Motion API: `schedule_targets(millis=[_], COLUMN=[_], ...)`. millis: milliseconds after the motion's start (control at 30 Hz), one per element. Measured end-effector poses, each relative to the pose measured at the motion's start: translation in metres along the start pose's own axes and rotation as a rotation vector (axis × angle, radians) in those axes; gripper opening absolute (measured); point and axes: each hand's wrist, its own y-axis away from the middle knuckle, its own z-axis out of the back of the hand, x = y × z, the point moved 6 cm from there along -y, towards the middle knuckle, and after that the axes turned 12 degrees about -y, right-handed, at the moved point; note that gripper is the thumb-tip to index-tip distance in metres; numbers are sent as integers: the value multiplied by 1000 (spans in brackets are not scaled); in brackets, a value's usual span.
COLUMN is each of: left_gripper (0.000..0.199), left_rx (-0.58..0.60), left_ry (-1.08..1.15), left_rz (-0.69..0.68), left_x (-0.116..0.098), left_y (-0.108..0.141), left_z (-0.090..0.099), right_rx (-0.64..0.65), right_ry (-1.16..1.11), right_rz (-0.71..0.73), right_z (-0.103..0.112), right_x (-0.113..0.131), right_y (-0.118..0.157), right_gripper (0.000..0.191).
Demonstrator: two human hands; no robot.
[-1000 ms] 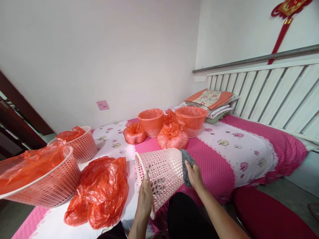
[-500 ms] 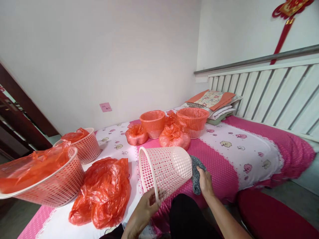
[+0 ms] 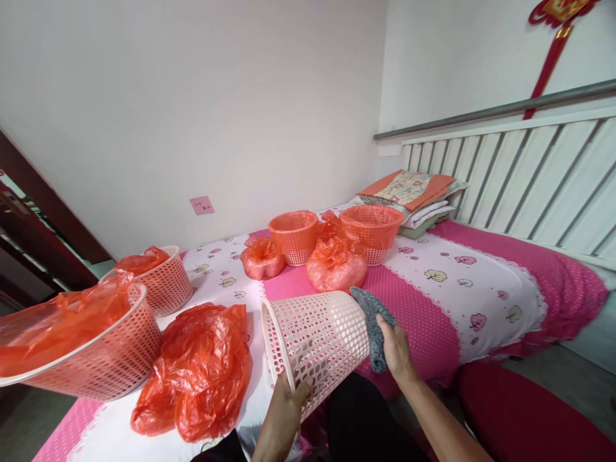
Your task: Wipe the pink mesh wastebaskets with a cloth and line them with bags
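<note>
head view: the pale pink perforated basket lies tilted on its side above the bed's near edge, open end toward my left. my left hand grips its rim, thumb outside. my right hand holds a bunched grey cloth against the base. beyond the basket sits a knotted red bag; a crumpled red plastic heap lies to the left.

handling, as i judge it: basket light, thin-walled, semi-rigid; wall likely to flex under a hard squeeze. surface probably smooth, so slip is possible; breakage risk low. take hold at the thickened rim and support the base. cloth soft, pliable.

visibility limits: the left fingertips are partly hidden by the rim; the cloth hides most of the base; both forearms are cut off at the lower edge.
</note>
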Motion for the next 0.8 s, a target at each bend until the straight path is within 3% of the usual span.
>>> schedule_targets(millis=[67,133,233,333,467,600,700,800], left_gripper=[67,67,67,64,64,70,72,74], left_rx=[11,57,113,145,200,286,282,255], left_ry=[-5,6,-7,-68,-197,-280,-278,-232], left_rz=[33,70,78,51,52,92,115,103], left_x=[1,1,-3,-9,-5,11,18,16], left_y=[3,7,12,15,16,16,15,13], left_z=[-1,-5,-13,-16,-12,-7,-4,-4], right_rx=[98,108,59,88,190,394,512,561], right_ry=[-1,3,13,36,196,455,682,770], right_rz=[74,132,87,54,75,94,57,36], right_z=[-14,-20,-19,-19,-33,-64,-88,-110], right_x=[3,-2,-18,-21,3,33,42,46], right_y=[4,9,13,9,-13,-36,-47,-53], right_gripper=[56,62,64,59,56,54,58,58])
